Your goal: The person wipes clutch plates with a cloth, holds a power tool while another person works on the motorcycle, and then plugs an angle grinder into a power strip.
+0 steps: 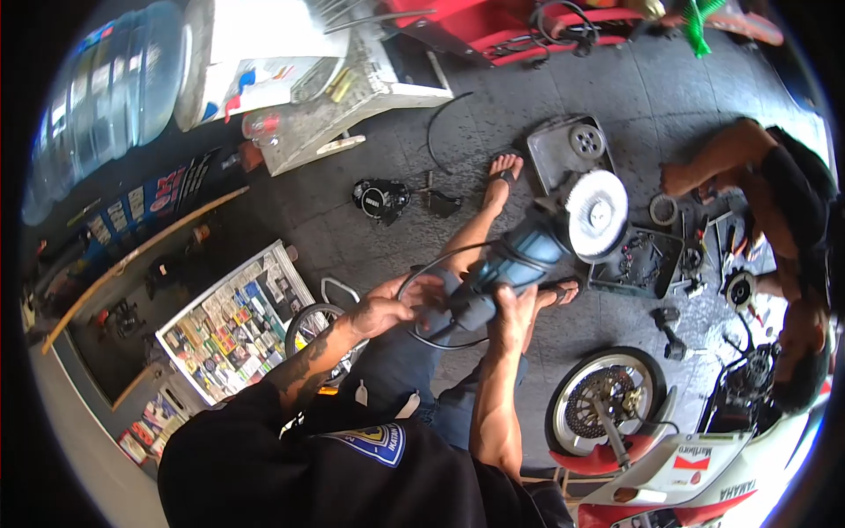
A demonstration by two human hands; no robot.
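A blue angle grinder (521, 257) with a white round disc (598, 216) at its head is held in front of my body, over my legs. My right hand (510, 321) wraps round its rear body, thumb on top. My left hand (403, 301), at the end of the tattooed forearm, is closed beside the tool's back end, its fingers curled at the black power cord (429, 341). The cord loops round past this hand. The disc faces up towards me; whether it spins I cannot tell.
On the right another person (797, 194) crouches among scattered tools, beside a metal tray (537, 145) and a parts tray (656, 282). A motorcycle wheel (607, 400) stands lower right. A black engine cover (380, 201) lies on the floor. A glass display case (233, 326) stands left.
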